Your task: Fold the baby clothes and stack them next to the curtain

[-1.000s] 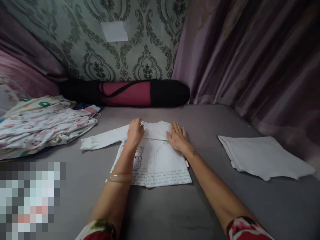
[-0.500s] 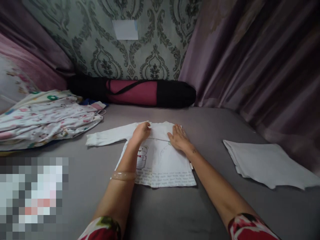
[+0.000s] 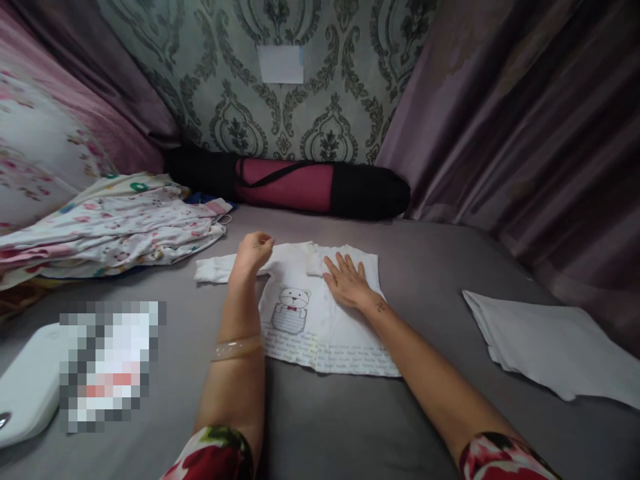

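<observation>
A small white shirt (image 3: pixel 295 273) with a bear print and a band of lettering along its hem lies on the grey sheet. Its left-side sleeve stretches out to the left, while the right-side sleeve is folded across the chest. My right hand (image 3: pixel 347 280) rests on the folded part with its fingers spread. Over the left sleeve, near the shoulder, is my left hand (image 3: pixel 256 252), its fingers curled together; what they hold, if anything, is hidden.
Patterned clothes (image 3: pixel 125 223) are heaped at the left. Folded white cloth (image 3: pixel 555 340) lies at the right. A black and maroon roll bag (image 3: pixel 290 187) lies along the wall. A white device (image 3: pixel 33 380) sits at the lower left, beside a blurred patch.
My left hand has moved left from the shirt's collar area to the sleeve. My right hand's fingers have spread. The view has shifted slightly left, showing more of the white device.
</observation>
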Tool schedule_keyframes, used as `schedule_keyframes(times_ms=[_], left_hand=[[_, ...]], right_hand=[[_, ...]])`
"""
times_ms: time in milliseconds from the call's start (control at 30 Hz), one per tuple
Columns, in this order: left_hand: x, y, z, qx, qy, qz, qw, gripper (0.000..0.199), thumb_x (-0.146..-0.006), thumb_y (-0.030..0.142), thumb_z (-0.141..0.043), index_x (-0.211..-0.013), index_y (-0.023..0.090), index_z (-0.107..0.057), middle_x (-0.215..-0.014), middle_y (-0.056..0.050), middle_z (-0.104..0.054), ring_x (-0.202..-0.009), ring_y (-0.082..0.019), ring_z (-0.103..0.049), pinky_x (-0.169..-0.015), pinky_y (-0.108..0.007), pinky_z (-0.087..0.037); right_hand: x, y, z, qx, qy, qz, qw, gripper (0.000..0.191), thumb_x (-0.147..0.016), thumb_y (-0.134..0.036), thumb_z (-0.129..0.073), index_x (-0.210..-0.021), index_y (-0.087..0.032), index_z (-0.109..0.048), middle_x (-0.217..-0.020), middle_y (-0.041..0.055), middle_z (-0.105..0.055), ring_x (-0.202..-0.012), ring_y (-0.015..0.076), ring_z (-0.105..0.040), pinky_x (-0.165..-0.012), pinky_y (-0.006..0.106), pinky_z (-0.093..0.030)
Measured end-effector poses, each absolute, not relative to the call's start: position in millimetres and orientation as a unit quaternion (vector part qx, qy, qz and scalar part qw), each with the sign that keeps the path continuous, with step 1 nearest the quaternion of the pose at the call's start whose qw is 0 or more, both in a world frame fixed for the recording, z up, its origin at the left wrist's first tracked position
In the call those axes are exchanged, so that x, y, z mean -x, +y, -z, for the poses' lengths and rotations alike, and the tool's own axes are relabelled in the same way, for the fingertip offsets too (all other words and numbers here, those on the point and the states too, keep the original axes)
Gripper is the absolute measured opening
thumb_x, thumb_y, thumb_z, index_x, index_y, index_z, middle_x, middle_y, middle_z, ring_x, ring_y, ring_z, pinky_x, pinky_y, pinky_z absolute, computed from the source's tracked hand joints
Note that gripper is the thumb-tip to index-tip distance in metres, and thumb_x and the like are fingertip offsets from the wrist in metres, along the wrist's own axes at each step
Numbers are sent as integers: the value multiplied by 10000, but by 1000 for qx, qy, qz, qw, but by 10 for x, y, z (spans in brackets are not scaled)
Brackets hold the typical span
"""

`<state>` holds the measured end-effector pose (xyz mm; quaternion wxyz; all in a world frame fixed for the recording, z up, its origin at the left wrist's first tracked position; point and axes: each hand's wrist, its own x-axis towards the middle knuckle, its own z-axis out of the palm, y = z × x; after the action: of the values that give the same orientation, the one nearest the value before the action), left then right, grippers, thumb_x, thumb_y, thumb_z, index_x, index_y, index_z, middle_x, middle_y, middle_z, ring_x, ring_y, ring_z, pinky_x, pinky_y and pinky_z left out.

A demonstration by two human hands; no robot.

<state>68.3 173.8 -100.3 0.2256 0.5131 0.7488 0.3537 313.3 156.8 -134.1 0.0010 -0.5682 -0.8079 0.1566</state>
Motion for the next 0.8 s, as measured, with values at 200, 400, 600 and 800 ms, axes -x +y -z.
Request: schedule_keyframes(times_ms=[200, 400, 600, 800], left_hand=[[-330, 1508, 938, -337, 875, -341, 64, 336, -847, 282, -487, -1115, 107, -591, -1215, -239, -573, -1180, -400, -479, -930, -486, -396], [-261, 1469, 1106, -199, 914, -342, 89, 481, -783, 243, -520, -1235, 85, -479, -1343, -286, -440, -1263, -428, -399, -970, -531, -355], [-127, 1487, 1276, -193, 921, -333, 67, 535, -705, 213, -586, -1216, 92, -483, -1305, -301, -460, -1236, -427, -428, -911, -523, -404], [135, 1446, 1295, -219, 911, -317, 148, 249, -638, 241, -648, -876, 176, -615, -1043, -230, -631, -1096, -434, -540, -876, -561, -383]], right_hand=[[-2851, 1555, 1312, 510, -852, -116, 36, 615, -990, -474, -187, -1531, -182, -183, -1599, 91, -70, -1464, 238, -10, -1159, 495, 16], [-2743, 1541, 1459, 493, -861, -121, 39, 598, -994, -442, -184, -1513, -154, -254, -1592, 72, -128, -1462, 230, -69, -1172, 447, -61], [-2742, 1555, 1413, 499, -859, -116, 23, 595, -996, -439, -206, -1511, -147, -256, -1591, 81, -132, -1460, 244, -83, -1169, 461, -77], [-2663, 1659, 1261, 509, -855, -98, 24, 471, -998, -377, -267, -1358, -196, -511, -1494, 107, -388, -1363, 274, -341, -1127, 504, -179]])
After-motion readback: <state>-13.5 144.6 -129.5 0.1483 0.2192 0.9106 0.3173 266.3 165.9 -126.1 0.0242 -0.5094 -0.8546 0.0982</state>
